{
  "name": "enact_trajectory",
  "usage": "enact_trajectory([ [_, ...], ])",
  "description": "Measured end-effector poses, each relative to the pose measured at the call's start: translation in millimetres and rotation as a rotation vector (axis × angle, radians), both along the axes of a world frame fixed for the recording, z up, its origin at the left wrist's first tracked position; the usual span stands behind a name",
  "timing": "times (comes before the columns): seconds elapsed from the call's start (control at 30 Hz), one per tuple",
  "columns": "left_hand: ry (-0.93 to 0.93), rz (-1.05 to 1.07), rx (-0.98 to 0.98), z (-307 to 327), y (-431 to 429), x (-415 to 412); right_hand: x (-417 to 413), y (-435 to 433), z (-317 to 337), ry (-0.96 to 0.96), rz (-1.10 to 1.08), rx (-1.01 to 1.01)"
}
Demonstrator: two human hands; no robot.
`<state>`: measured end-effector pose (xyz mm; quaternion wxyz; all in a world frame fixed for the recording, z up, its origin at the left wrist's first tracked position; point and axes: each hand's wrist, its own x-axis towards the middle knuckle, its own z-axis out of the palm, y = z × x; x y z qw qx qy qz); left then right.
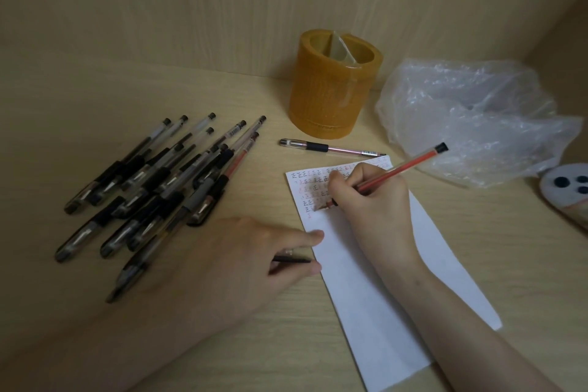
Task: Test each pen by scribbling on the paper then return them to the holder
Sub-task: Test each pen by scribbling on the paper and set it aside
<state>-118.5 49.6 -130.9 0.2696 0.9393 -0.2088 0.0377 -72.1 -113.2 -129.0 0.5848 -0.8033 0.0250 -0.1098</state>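
Pale wood makes the surface (515, 251) and the wall behind it. A yellow-brown round pen holder (335, 86) stands near the wall, and I see no pens inside it from this view. At its right lies a crumpled clear plastic bag (477, 118). At the left a pile of capped gel pens (159, 188) lies on the surface, and one more capped pen (331, 148) lies alone between the holder and the white paper (381, 289).

My right hand (372, 204) grips a red pen (407, 167) with curled fingers, and its tip is down on the paper, beside rows of small red and black marks. My left hand (251, 261) rests at the paper's left edge; its forefinger touches the edge, and the fingers pinch a thin dark piece (292, 260) which I cannot identify.
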Motion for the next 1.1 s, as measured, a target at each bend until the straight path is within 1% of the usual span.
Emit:
enact_trajectory([
  [0.2, 0.015, 0.023, 0.017, -0.6, -0.3, 0.0, 0.0, 0.2, -0.8, -0.013, 0.015, 0.013],
  [0.27, -0.007, 0.018, 0.024, -0.9, -0.1, -0.9, 0.4, 0.0, -1.2, -0.018, 0.020, 0.009],
  [0.4, -0.052, 0.018, 0.004, -1.2, -0.8, -1.6, 0.1, -0.3, -2.3, -0.034, 0.032, -0.022],
  [0.47, -0.044, 0.013, -0.017, -1.8, -0.5, -1.7, 0.7, 0.0, -3.0, -0.039, 0.039, -0.034],
  [0.7, -0.044, 0.006, -0.004, 1.4, -0.8, -2.0, 0.3, 0.6, -3.4, -0.073, 0.013, -0.067],
  [0.87, -0.051, 0.013, -0.004, 1.0, -0.5, -3.1, 0.6, -0.5, -2.6, -0.067, 0.023, -0.033],
  [1.1, -0.066, -0.004, -0.006, 2.7, -1.4, -3.3, 0.7, -0.3, -2.7, -0.077, 0.041, -0.049],
])
